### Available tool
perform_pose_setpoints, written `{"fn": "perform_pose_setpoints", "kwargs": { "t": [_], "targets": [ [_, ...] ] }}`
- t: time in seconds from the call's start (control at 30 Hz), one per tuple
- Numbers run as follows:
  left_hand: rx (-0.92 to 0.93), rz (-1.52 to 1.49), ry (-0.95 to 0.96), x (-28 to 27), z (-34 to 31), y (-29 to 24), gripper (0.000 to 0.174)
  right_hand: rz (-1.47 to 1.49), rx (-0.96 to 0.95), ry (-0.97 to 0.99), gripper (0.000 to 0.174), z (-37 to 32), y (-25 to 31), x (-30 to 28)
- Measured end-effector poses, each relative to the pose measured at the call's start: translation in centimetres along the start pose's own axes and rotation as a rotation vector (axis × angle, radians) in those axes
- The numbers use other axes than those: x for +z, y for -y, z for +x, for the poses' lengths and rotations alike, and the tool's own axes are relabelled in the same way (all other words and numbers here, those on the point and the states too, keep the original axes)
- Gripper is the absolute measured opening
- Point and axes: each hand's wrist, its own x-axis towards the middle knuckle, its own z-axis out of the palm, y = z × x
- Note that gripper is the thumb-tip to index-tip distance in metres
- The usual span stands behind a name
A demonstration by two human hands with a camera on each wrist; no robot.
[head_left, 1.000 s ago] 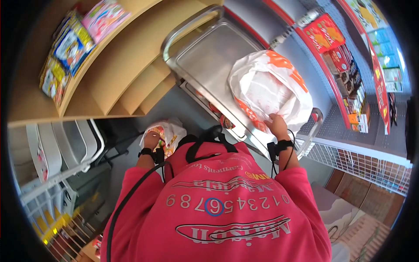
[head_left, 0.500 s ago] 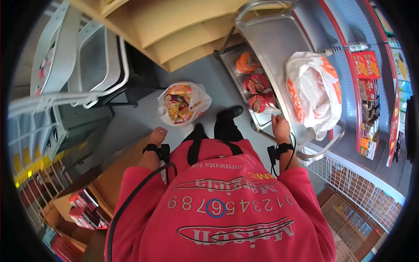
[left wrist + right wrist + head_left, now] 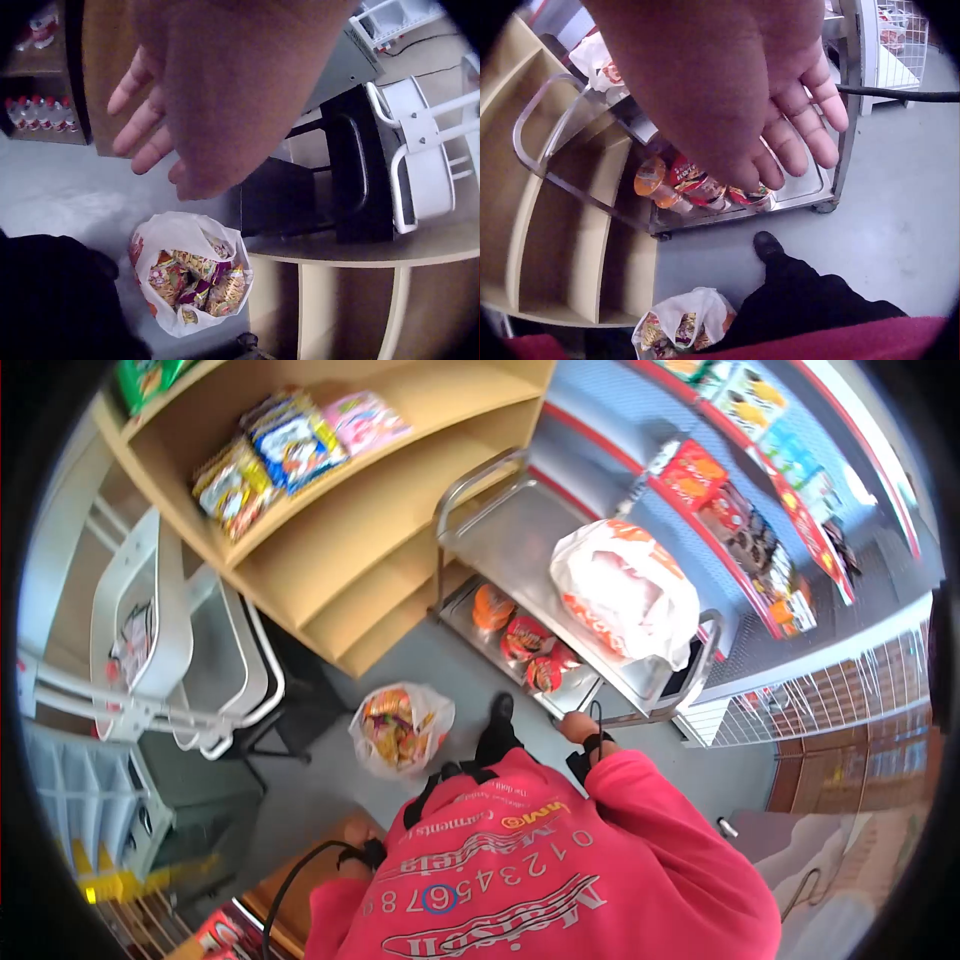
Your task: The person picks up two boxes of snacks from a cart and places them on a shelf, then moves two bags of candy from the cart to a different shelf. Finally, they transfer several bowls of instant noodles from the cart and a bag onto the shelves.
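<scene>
My left hand (image 3: 360, 828) hangs low at my left side, its fingers (image 3: 139, 129) loosely extended with nothing in them. A white plastic bag (image 3: 441, 728) full of snack packets (image 3: 196, 283) stands with its mouth open on the floor, apart from that hand. Beside the steel cart, my right hand (image 3: 577, 727) is empty, fingers (image 3: 802, 127) relaxed. On the cart's upper tray sits another white bag (image 3: 630, 585) with orange print. Orange and red cup noodles (image 3: 525, 638) stand on the lower shelf (image 3: 799, 184), partly behind the right hand in the right wrist view.
Behind the floor bag rises a wooden shelf unit (image 3: 330, 565) with snack packets (image 3: 290, 445) on one board. Red-edged shelves with boxes (image 3: 692, 475) line the right. A white rack with trays (image 3: 225, 660) stands left. My shoe (image 3: 502, 705) is between floor bag and cart.
My left hand has left the floor bag and dropped back to my side. The right hand has come away from the bag on the cart and lowered. The head view has swung.
</scene>
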Motion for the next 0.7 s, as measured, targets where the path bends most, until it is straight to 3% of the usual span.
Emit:
{"fn": "perform_pose_setpoints", "kwargs": {
  "t": [0.03,0.07,0.13,0.27,0.3,0.33,0.47,0.6,0.7],
  "targets": [
    [0.236,0.389,-0.009,-1.3,-0.1,-0.9,0.012,0.132,0.036,0.000,0.027,-1.4,2.2,-3.4],
    [0.272,0.494,-0.001,1.3,2.7,2.9,0.011,0.294,0.051,-0.075,0.027,-1.9,2.7,-4.2],
    [0.505,0.507,-0.072,-2.1,3.2,0.1,0.012,0.367,0.065,-0.177,0.027,-2.9,3.6,-5.3],
    [0.030,-0.430,-0.100,-5.1,6.1,-4.2,0.019,0.414,0.103,-0.180,0.029,-5.7,2.2,-4.5],
    [-0.124,-0.560,-0.117,-6.6,6.6,-6.7,0.021,0.336,0.102,-0.187,0.031,-4.4,-0.1,-0.6],
    [-0.277,-0.686,-0.133,-8.0,7.1,-8.9,0.023,0.261,0.147,-0.139,0.033,-6.0,-0.5,-0.5],
    [-0.201,-0.606,-0.125,-10.0,9.0,-12.1,0.024,0.137,0.316,0.050,0.026,-7.1,-8.2,11.4],
    [-0.208,-0.573,-0.061,-9.7,9.1,-12.5,0.025,0.219,0.474,0.144,0.024,-11.1,-11.0,15.8],
    [-0.208,-0.536,-0.070,-8.1,8.6,-9.6,0.018,0.370,0.674,0.140,0.022,-14.1,-9.9,15.0]
  ]
}}
